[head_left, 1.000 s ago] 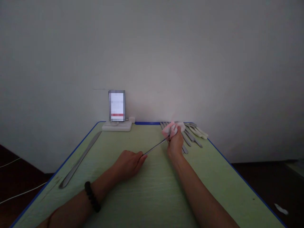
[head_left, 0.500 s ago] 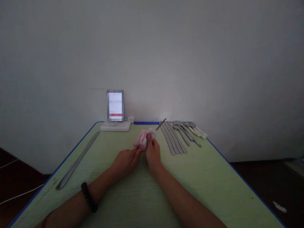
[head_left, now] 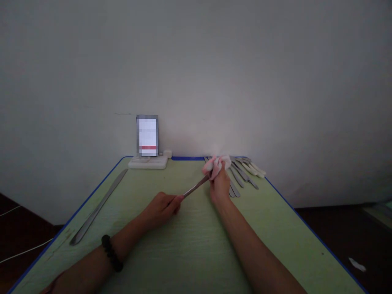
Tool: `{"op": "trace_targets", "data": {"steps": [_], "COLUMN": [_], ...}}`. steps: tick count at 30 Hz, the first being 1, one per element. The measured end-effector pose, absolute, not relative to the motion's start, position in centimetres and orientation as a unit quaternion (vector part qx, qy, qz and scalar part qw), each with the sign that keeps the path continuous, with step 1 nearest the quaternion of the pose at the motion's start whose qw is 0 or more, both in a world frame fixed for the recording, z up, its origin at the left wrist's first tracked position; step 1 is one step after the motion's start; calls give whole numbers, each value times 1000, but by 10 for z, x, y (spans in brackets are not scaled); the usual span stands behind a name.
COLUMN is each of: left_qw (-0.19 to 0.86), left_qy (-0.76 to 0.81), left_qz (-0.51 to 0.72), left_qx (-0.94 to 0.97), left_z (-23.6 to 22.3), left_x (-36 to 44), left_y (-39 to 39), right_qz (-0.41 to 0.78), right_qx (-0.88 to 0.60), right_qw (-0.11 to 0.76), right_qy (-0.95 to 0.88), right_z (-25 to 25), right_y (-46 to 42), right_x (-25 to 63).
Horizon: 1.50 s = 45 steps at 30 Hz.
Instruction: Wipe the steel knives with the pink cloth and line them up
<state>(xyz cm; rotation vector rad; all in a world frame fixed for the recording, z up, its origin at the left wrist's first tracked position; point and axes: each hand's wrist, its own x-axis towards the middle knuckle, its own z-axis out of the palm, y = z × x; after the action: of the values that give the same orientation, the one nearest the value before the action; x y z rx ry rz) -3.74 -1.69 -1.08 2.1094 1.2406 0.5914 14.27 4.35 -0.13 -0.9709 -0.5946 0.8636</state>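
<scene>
My left hand (head_left: 161, 208) rests on the green table (head_left: 196, 245) and pinches the near end of a metal knife (head_left: 196, 188), which slants up and away to the right. My right hand (head_left: 219, 184) is closed on a pink and white cloth (head_left: 216, 165) wrapped round the knife's far end. Just behind and right of that hand lies a row of metal cutlery (head_left: 241, 175) with some white-handled pieces (head_left: 257, 169).
A long metal knife (head_left: 98, 208) lies alone along the table's left edge. A phone (head_left: 147, 135) stands on a white stand (head_left: 148, 162) at the back against the wall. White cables (head_left: 18, 253) lie on the dark floor at left.
The cloth in my right hand slid in along the knife toward my left hand, then back out to the far end. My left hand stayed in place holding the handle.
</scene>
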Motion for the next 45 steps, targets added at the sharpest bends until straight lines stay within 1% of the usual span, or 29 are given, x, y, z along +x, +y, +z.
{"op": "trace_targets", "data": {"steps": [1,5,8,11,15,18,23,26,30,34,36,42,45], "left_qw": [312,329,330,320,325,347,411,424,443,452,442,441,407], "left_qy": [480,503,504,502,494,468,387,381,380,408,420,416,423], "left_qz": [230,256,260,253,228,220,218,239,254,270,271,234,248], "left_qx": [787,757,755,762,773,782,796,786,771,746,745,760,771], "left_z": [-10,-7,-6,-8,-12,-11,-5,-6,-13,-14,-12,-7,-11], "left_x": [-37,-34,-33,-33,-35,-37,-41,-41,-40,-38,-38,-36,-35], "left_y": [-16,-13,-12,-13,-15,-17,-18,-17,-15,-14,-14,-18,-16], "right_qz": [417,470,486,474,424,410,392,381,388,441,460,449,443], "right_qx": [-454,-463,-453,-452,-461,-440,-434,-445,-444,-444,-432,-411,-422], "right_qw": [741,658,637,654,713,757,784,783,762,697,683,710,709], "right_qy": [-267,-363,-392,-378,-315,-254,-207,-210,-267,-349,-367,-355,-350], "right_z": [-4,-11,-12,-9,-2,5,10,8,2,-2,-1,7,1], "right_y": [38,12,5,14,35,44,48,48,40,25,20,26,27], "right_x": [134,96,86,98,128,146,162,164,147,117,110,124,124]}}
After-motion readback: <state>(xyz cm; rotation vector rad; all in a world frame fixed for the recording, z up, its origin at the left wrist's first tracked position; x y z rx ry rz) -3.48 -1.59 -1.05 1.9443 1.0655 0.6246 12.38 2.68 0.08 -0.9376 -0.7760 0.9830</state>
